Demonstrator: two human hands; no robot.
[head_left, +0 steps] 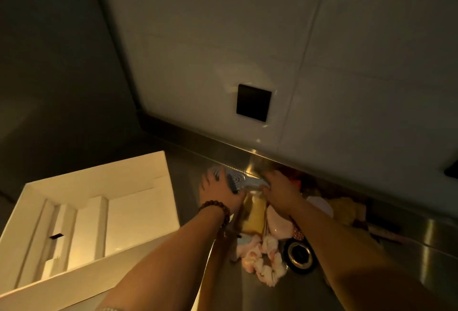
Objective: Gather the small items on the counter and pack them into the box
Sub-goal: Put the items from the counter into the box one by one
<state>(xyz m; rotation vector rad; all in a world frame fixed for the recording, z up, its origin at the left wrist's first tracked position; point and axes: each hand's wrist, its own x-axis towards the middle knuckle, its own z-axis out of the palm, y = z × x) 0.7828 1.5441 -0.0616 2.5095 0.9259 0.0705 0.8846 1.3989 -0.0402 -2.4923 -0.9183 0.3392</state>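
An open white box [29, 214] with cardboard dividers sits on the steel counter at the left. Right of it lies a pile of small items. My left hand [218, 191], a bead bracelet on its wrist, grips the head of a pale hairbrush [233, 178]. My right hand [280, 190] holds the brush's handle end near the back wall. Below my hands lie a yellowish clear jar [255, 214], a pink compact [278, 226], a pink-and-white scrunchie [265, 258] and a round black-and-gold lid [300, 253]. My right forearm hides part of the pile.
More items, a white round piece [321, 205] and a yellow cloth [349, 208], lie along the back edge at the right. A black square plate [253, 102] is on the white wall. The light is dim.
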